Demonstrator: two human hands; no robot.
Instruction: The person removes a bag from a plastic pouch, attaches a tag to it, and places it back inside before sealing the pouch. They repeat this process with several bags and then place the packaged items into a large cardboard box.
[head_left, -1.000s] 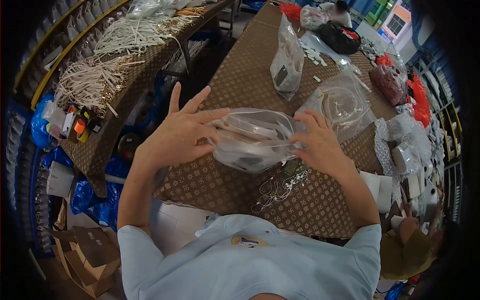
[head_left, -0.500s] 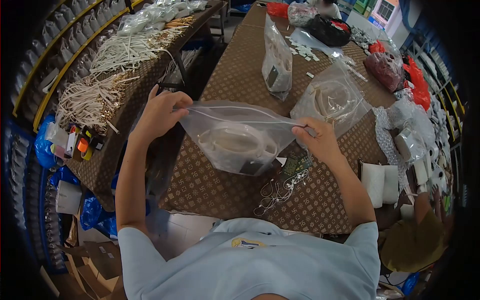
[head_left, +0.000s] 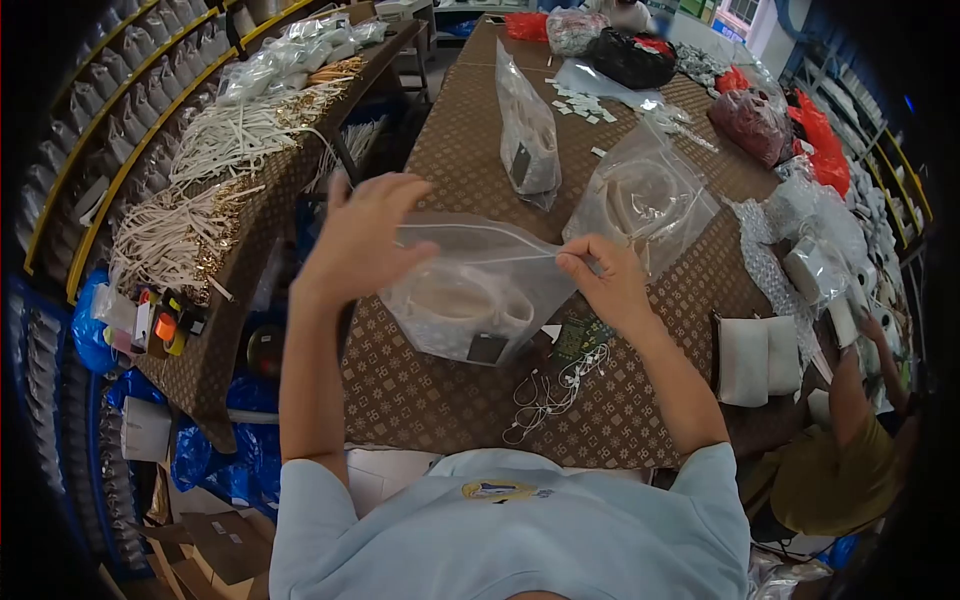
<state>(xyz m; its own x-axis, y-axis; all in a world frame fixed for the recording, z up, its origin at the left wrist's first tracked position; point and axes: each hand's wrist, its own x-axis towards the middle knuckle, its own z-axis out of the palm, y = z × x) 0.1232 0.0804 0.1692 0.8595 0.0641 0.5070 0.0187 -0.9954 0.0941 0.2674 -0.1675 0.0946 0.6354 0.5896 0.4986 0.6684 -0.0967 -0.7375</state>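
While both hands hold it up at frame centre, bag (head_left: 470, 290) hangs between them above the table (head_left: 470, 150). Left hand (head_left: 360, 245), blurred, grips the bag's left top corner, fingers spread above. Right hand (head_left: 600, 275) pinches the right end of the zip strip between thumb and fingertips. Bag: clear soft plastic, crinkled, zip-top; inside, cream coiled bands and a small dark card (head_left: 487, 347), print unreadable. Table cloth brown, woven with a small repeating gold pattern. Below the bag, white thin cords (head_left: 555, 385) lie loose, lower centre. Second clear bag (head_left: 645, 195) lies just right, upper centre.
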